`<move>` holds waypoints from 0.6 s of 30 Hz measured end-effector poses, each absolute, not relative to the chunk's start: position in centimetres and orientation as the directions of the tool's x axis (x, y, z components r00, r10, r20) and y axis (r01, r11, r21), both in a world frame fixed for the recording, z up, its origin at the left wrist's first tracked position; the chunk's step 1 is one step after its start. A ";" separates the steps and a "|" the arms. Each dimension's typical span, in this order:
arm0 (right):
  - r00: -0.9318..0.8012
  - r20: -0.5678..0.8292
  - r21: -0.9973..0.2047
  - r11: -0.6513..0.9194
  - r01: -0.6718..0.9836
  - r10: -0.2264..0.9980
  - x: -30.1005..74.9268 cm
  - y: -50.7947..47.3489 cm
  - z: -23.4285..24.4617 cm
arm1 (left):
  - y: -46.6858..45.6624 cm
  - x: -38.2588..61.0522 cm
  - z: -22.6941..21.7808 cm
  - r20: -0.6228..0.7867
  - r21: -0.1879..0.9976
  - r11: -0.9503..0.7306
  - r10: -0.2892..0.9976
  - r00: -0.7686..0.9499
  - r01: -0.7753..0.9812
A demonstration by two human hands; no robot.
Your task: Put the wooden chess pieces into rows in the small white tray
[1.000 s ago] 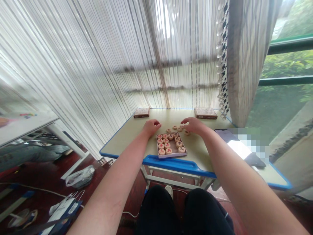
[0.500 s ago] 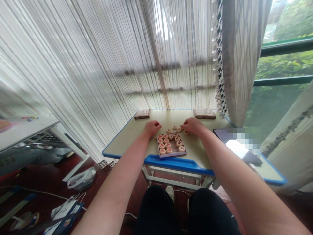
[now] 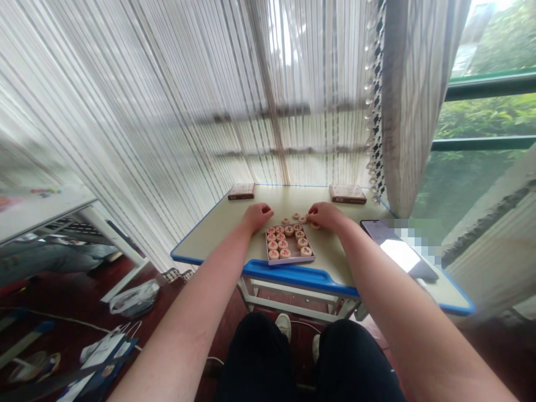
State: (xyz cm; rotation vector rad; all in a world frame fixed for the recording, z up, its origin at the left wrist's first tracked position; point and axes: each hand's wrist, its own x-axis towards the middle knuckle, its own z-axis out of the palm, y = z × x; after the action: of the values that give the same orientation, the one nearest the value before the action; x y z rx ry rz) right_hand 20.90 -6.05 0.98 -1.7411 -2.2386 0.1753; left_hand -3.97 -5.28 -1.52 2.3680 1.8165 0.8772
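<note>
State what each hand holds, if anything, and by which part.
Left hand: nothing visible in it. Right hand: beside the loose pieces; whether one is gripped, and where, cannot be told.

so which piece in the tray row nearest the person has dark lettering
The rightmost piece, in the near right corner of the tray; the other two carry red characters.

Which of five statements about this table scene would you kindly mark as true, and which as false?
1. The tray holds round pieces with characters on them. True.
2. Every piece is in the tray. False: several loose pieces lie beyond it.
3. Two flat boxes lie near the far edge of the table. True.
4. The left hand is on the glossy device. False: the left hand is near the tray's far-left corner; the glossy device lies right of the tray.
5. The right hand is beside the loose pieces. True.
</note>
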 end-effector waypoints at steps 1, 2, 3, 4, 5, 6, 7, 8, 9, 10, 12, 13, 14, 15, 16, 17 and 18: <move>-0.232 0.152 -0.269 0.266 0.926 0.961 20.9 -6.1 1.0 | -5.2 -4.0 -1.5 0.409 0.350 -0.318 0.898 0.162 0.881; -0.243 0.142 -0.273 0.274 0.922 0.960 20.9 -6.1 1.0 | -5.2 -4.0 -1.5 0.406 0.348 -0.318 0.899 0.164 0.882; -0.249 0.132 -0.290 0.277 0.916 0.960 20.9 -6.1 1.0 | -5.2 -4.0 -1.5 0.403 0.346 -0.315 0.901 0.163 0.884; -0.248 0.122 -0.312 0.274 0.910 0.961 20.9 -6.2 1.0 | -5.2 -4.0 -1.5 0.400 0.346 -0.310 0.902 0.160 0.886; -0.244 0.114 -0.331 0.268 0.905 0.963 20.8 -6.2 1.0 | -5.2 -4.0 -1.5 0.397 0.345 -0.305 0.904 0.157 0.887; -0.237 0.115 -0.340 0.263 0.903 0.965 20.8 -6.2 1.0 | -5.2 -4.0 -1.5 0.394 0.346 -0.301 0.906 0.154 0.889; -0.232 0.124 -0.337 0.261 0.905 0.965 20.8 -6.2 0.9 | -5.2 -4.0 -1.5 0.391 0.347 -0.297 0.908 0.151 0.889; -0.231 0.138 -0.322 0.264 0.909 0.963 20.8 -6.2 0.8 | -5.3 -3.9 -1.4 0.389 0.349 -0.295 0.909 0.149 0.889; -0.233 0.150 -0.301 0.268 0.915 0.961 20.8 -6.1 0.7 | -5.4 -3.9 -1.4 0.388 0.351 -0.295 0.910 0.148 0.889; -0.236 0.155 -0.278 0.272 0.921 0.959 20.9 -6.1 0.6 | -5.4 -3.9 -1.3 0.388 0.353 -0.295 0.910 0.148 0.888; -0.237 0.139 -0.248 0.266 0.932 0.961 21.0 -5.9 0.4 | -5.5 -3.8 -1.3 0.391 0.354 -0.298 0.908 0.149 0.887; -0.236 0.127 -0.244 0.261 0.934 0.963 21.0 -5.7 0.2 | -5.5 -3.8 -1.3 0.391 0.354 -0.298 0.908 0.149 0.887; -0.233 0.119 -0.244 0.256 0.935 0.965 21.1 -5.6 0.1 | -5.5 -3.8 -1.2 0.388 0.354 -0.295 0.910 0.148 0.888; -0.232 0.116 -0.242 0.254 0.936 0.966 21.1 -5.5 0.0 | -5.6 -3.8 -1.2 0.384 0.354 -0.291 0.912 0.146 0.889; -0.235 0.119 -0.237 0.258 0.937 0.965 21.1 -5.4 0.0 | -5.6 -3.8 -1.2 0.380 0.354 -0.286 0.914 0.143 0.891; -0.242 0.125 -0.230 0.265 0.937 0.962 21.2 -5.3 -0.1 | -5.6 -3.8 -1.2 0.376 0.354 -0.281 0.916 0.140 0.892; -0.246 0.133 -0.224 0.271 0.936 0.960 21.2 -5.2 -0.1 | -5.6 -3.9 -1.2 0.376 0.353 -0.280 0.916 0.139 0.893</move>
State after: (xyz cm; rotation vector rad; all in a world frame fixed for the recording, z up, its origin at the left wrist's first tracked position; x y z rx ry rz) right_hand 21.16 -5.21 -0.12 -1.7559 -2.2997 0.1436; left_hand -3.86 -5.59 -1.18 2.3370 1.8577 0.8271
